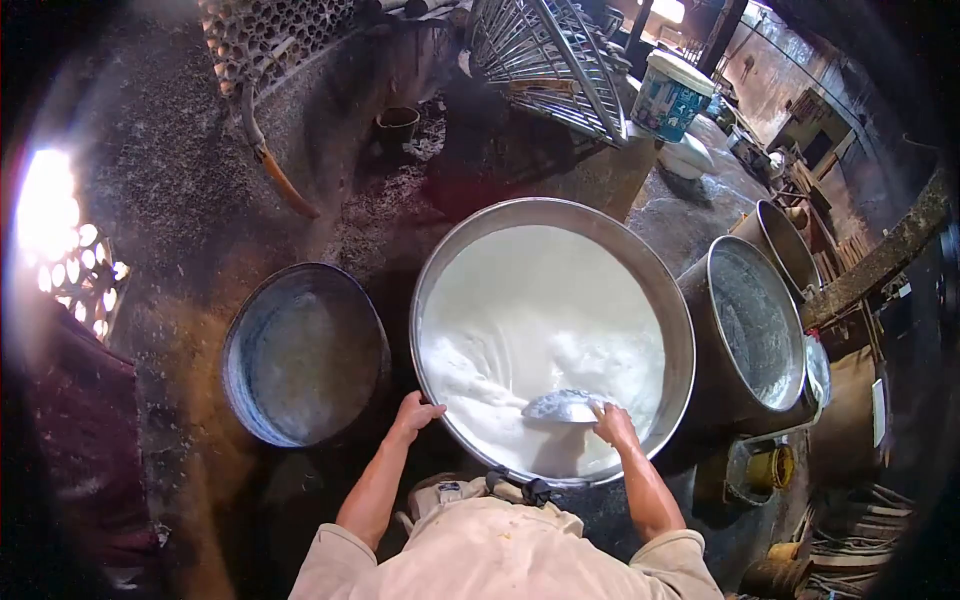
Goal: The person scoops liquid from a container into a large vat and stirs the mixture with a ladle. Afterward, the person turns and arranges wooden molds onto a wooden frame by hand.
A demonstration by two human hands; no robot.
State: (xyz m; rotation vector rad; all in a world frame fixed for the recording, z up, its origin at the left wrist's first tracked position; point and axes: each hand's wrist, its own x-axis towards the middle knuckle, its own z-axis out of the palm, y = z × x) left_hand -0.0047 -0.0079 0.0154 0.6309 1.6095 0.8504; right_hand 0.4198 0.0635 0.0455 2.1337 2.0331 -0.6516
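Observation:
A large round metal vat (553, 207) stands right in front of me, filled with milky white liquid (540, 290) that is foamy and rippled on the near side. My left hand (416, 413) grips the vat's rim at its lower left, the thumb lying over the edge. In my right hand (614, 424) is a shallow metal bowl (562, 406), held by its right edge. The bowl is tilted at the surface of the liquid, in the near right part of the vat, and white residue coats it.
A wide metal basin (237, 375) stands to the left. Two tall metal drums (712, 300) (768, 225) are at the right, the nearer with whitish contents. Farther back are a lidded plastic bucket (672, 97), a small dark bucket (397, 122) and a metal-barred frame (560, 60).

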